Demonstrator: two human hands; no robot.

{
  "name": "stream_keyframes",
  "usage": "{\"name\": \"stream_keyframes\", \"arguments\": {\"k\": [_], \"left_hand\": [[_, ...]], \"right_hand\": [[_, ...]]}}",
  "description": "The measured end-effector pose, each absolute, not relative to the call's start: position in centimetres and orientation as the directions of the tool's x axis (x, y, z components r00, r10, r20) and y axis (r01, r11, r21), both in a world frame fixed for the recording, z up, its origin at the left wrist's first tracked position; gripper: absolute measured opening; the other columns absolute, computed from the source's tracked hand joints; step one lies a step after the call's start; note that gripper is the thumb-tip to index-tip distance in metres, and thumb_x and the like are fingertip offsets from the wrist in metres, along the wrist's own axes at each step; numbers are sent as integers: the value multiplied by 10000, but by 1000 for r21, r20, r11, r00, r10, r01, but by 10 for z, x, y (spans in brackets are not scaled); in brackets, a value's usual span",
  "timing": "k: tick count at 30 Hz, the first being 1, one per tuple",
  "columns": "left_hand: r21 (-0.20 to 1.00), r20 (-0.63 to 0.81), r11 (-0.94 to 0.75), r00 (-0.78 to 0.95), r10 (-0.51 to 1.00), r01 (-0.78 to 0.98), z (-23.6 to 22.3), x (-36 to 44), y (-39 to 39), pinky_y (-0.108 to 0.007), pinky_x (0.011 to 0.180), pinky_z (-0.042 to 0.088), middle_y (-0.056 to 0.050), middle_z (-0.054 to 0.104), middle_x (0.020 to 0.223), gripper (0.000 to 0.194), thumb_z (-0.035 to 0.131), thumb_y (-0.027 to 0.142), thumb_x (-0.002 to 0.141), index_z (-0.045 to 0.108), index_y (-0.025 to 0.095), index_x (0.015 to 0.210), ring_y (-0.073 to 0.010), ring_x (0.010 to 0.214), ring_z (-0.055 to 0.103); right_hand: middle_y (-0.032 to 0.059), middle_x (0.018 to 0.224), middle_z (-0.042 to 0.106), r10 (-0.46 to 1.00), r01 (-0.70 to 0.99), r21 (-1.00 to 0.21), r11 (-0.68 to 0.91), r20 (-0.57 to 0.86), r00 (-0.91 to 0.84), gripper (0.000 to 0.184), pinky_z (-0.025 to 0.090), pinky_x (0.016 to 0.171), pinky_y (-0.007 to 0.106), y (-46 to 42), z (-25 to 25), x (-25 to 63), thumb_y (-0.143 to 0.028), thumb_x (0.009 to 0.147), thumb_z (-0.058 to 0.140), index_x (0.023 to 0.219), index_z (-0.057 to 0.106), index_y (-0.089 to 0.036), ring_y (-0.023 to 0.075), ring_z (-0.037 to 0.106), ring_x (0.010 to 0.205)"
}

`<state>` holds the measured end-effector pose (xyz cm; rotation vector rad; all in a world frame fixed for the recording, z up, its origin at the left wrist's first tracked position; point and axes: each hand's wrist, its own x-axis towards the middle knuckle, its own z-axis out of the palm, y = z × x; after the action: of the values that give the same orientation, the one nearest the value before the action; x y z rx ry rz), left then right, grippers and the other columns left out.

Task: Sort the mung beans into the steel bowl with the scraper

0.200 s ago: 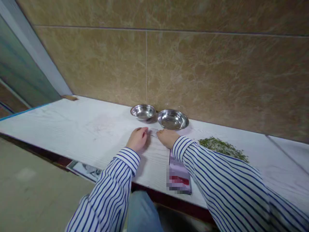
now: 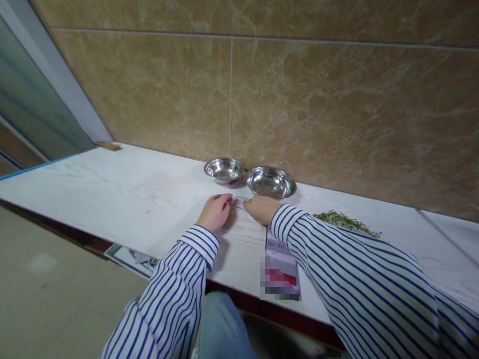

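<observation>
Between my hands is a small see-through curved piece with fine lines [image 2: 238,202], close above or on the white tabletop [image 2: 160,209]; its exact kind I cannot make out. My left hand [image 2: 215,212] pinches its left end, fingers closed. At its right end, my right hand [image 2: 262,208] grips with bent fingers. Just behind the hands stand two shiny steel bowls, a smaller one [image 2: 223,171] on the left and a wider one [image 2: 271,182] on the right. My right forearm partly covers a pile of small green grains [image 2: 344,221].
A phone [image 2: 281,264] with a lit screen lies by the front edge, under my right sleeve. The tiled wall [image 2: 168,94] rises behind the table. A small brown block [image 2: 108,145] sits at the far left corner. Below the front edge juts a grey-white panel [image 2: 130,259].
The camera view has tilted slightly, so everything sits a little differently in the picture. Both hands keep their hold on the see-through piece.
</observation>
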<state>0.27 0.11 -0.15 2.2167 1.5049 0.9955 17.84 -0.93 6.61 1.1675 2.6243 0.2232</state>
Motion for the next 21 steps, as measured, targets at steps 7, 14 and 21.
{"name": "stream_keyframes", "arguments": {"k": [7,14,21], "left_hand": [[759,336,-360,146,930,542,-9,-6,5,-437,823,481,-88,600,1128,317,507,322,841,556,180,1121,-206,960,586],[923,288,-276,-4,958,269,-6,-3,4,-360,833,467,-97,703,984,348,506,371,803,610,184,1077,-210,892,641],[982,190,-190,-59,980,20,5,1,1,-387,780,493,-87,707,842,345,639,357,700,629,154,978,-202,779,660]], "right_hand": [[177,932,665,710,661,266,701,-173,-683,321,464,731,325,-5,60,172,-75,872,342,1119,546,-77,241,631,901],[147,909,674,703,664,245,707,-138,-698,377,464,684,302,-2,59,179,-77,865,330,1206,490,-104,224,645,829],[134,911,680,718,691,206,693,-108,-687,419,461,661,286,-2,63,179,-109,869,348,1279,435,-121,214,649,815]]}}
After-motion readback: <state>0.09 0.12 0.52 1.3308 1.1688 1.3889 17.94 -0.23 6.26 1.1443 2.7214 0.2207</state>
